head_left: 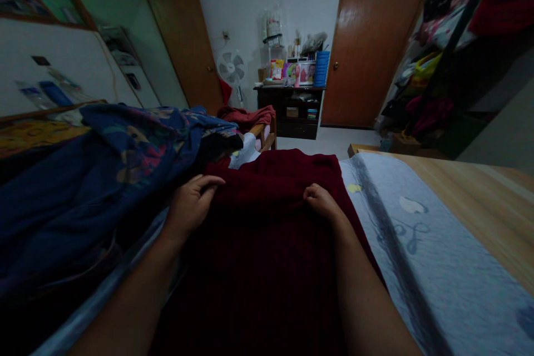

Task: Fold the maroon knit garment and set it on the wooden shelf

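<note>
A large dark red cloth (271, 256) fills the middle of the head view, over a light blue patterned bed cover; I cannot tell whether it is a garment or a blanket. My left hand (192, 204) pinches its left side between thumb and forefinger. Across from it, my right hand (320, 199) is closed on the same cloth near its right side. A raised fold runs between the two hands, and the far end of the cloth lies flat beyond them.
On the left is a heap of blue floral bedding (137, 150). The light blue bed cover (442, 245) and a wooden board (471, 183) lie at right. Beyond stand a wooden chair (269, 136) with reddish cloth, a dark cabinet (271, 114) and a fan (232, 68).
</note>
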Action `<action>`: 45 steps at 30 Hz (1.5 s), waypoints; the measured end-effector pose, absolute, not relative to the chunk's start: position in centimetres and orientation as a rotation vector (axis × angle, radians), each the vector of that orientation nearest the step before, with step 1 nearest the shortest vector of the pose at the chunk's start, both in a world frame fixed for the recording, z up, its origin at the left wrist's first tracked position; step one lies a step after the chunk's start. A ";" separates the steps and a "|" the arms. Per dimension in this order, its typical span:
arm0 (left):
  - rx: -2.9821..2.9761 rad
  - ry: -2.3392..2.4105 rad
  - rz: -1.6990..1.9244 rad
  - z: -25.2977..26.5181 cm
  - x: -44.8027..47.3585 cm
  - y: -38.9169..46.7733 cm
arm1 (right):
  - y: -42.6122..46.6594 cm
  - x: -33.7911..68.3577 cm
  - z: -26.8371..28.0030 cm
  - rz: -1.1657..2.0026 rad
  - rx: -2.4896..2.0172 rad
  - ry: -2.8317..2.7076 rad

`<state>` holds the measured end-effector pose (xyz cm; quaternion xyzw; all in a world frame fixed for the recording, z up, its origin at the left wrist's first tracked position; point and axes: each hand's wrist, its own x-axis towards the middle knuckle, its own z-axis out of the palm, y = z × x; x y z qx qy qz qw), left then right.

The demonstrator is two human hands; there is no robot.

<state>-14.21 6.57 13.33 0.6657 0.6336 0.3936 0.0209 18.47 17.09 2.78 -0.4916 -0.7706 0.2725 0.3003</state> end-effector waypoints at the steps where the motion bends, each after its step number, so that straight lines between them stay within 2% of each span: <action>1: 2.032 1.993 1.340 13.5 -14.2 6.9 | 17.2 18.6 2.7 0.744 -1.297 -2.027; 5: 2.039 2.194 1.520 13.0 -14.3 8.1 | 17.4 19.2 2.3 0.834 -1.260 -1.901; 10: 2.287 2.529 1.123 11.7 -14.3 8.0 | 17.4 19.5 2.5 0.917 -1.246 -1.774; 13: 2.593 2.404 0.900 11.3 -13.8 6.6 | 17.4 19.5 2.7 0.912 -1.260 -1.761; 18: 2.983 1.854 0.531 10.1 -12.1 4.3 | 17.3 19.3 2.7 0.969 -1.277 -1.721; 25: 2.909 2.050 0.274 10.0 -11.8 5.7 | 17.2 19.4 2.8 0.965 -1.259 -1.717; 27: 2.902 2.150 0.305 10.8 -12.0 6.1 | 17.2 19.5 2.8 0.972 -1.259 -1.718; 32: 2.845 2.391 0.665 12.0 -12.5 6.0 | 17.1 19.5 2.8 0.984 -1.282 -1.746; 34: 2.830 2.420 0.661 11.9 -12.5 5.8 | 17.1 19.5 2.7 0.957 -1.290 -1.782; 40: 2.636 2.266 -0.099 11.0 -12.9 5.0 | 17.2 19.1 2.6 0.891 -1.319 -1.947; 45: 2.441 2.119 -0.329 11.6 -12.3 4.3 | 17.2 19.2 3.0 0.879 -1.301 -2.026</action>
